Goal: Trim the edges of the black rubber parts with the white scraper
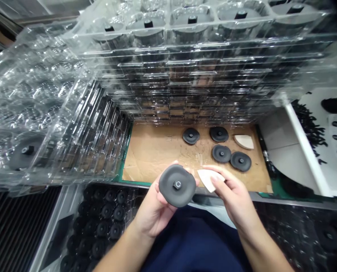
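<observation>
My left hand [154, 213] is closed around the edge of a dark grey rounded disc [168, 194] with a short stub at its centre, its dished face turned up. In my right hand [236, 194] a cream-white wedge-shaped pad [208, 177] is pinched between thumb and fingers. The pad is just right of the disc's edge; whether they touch I cannot tell. Beyond the hands, several similar dark discs [191, 140] lie stub up on a brown cardboard sheet [148, 151]. A second pale wedge-shaped pad [244, 141] rests at the sheet's right.
Tall stacks of clear plastic trays [191, 51] rise behind the cardboard, with another stack [83, 124] on the left. A white panel [301, 136] borders the right side, beside a pile of small black parts [307, 121]. Lower left, more dark discs [101, 228] sit in rows.
</observation>
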### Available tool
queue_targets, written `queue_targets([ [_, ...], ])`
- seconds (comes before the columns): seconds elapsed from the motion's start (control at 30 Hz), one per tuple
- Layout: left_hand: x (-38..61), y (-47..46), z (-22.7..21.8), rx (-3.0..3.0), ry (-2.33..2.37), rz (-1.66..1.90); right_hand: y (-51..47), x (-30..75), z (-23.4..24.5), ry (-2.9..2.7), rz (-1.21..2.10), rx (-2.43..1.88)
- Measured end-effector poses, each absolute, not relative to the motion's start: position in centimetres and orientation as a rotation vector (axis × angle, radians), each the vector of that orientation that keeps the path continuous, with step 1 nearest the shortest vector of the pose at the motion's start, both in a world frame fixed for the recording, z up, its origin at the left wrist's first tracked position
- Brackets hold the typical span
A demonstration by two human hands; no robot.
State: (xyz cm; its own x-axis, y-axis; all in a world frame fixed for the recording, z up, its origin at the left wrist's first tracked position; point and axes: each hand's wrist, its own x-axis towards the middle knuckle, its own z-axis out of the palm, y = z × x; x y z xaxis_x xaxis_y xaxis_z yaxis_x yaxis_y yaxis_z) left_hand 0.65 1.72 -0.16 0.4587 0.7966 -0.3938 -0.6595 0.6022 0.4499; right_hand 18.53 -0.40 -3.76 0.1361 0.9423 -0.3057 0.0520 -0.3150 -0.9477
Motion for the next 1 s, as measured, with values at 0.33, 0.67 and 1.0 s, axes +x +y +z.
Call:
queue_targets([
  [0.33, 0.3, 1.2, 0.2, 0.179, 0.506, 0.837, 0.8, 15.2, -8.9, -1.250, 1.233, -1.563],
  [0.67, -0.5, -1.5, 0.1, 0.503, 0.619, 1.072, -1.6, 15.1, -7.3, -1.337, 1.039, -1.568],
  [1.0, -2.1, -5.9, 0.5, 1.584, 0.862, 1.261, -5.9, 14.9, -5.1, -1.491, 0.947, -1.400],
])
